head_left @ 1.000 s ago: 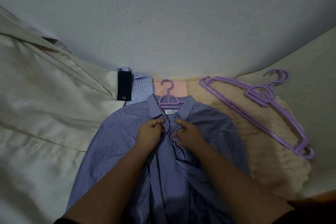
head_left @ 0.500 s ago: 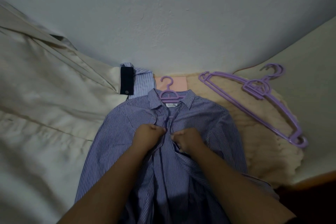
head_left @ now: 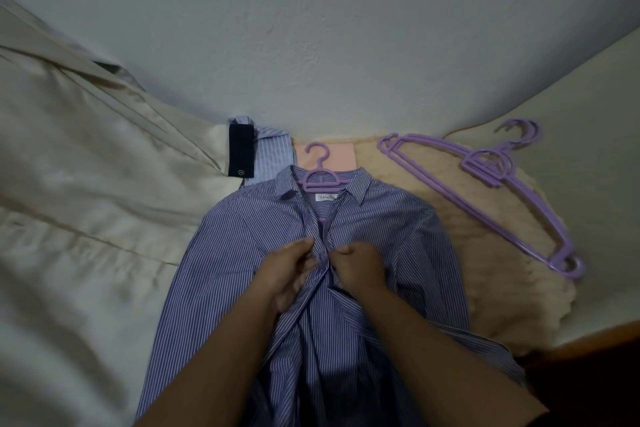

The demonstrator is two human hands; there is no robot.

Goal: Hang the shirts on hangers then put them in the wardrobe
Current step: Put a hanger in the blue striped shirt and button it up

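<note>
While both hands work at the shirt front, we record them first. Our left hand (head_left: 289, 272) pinches the left edge of the placket between thumb and curled fingers; our right hand (head_left: 360, 269) pinches the facing edge just beside it. We judge the step in hand to be fastening a button near the chest, though the button itself is too small to confirm.

We find the striped shirt (head_left: 381, 225) lying flat, front up, on the bed (head_left: 69, 218), partly over a cream fleece blanket (head_left: 450, 239). A purple hanger (head_left: 318, 177) is already inside it, with the hook clear of the collar. The shirt's long axis runs from the collar, at the far side near the wall (head_left: 311, 28), back toward us at the hem; the hanger hook points at the wall.

In our judgement the fabric is light, thin and limp. It will crease and slide off the hanger shoulders if lifted by the cloth, so we advise lifting by the hook, with a hand steadying the collar.

To the right, well apart from the shirt, spare purple hangers (head_left: 485, 173) lie stacked, slanting across the blanket. Another striped garment (head_left: 273, 156) with a dark tab (head_left: 240, 156) lies just beyond the left shoulder, beside a pink item (head_left: 341, 156).
</note>
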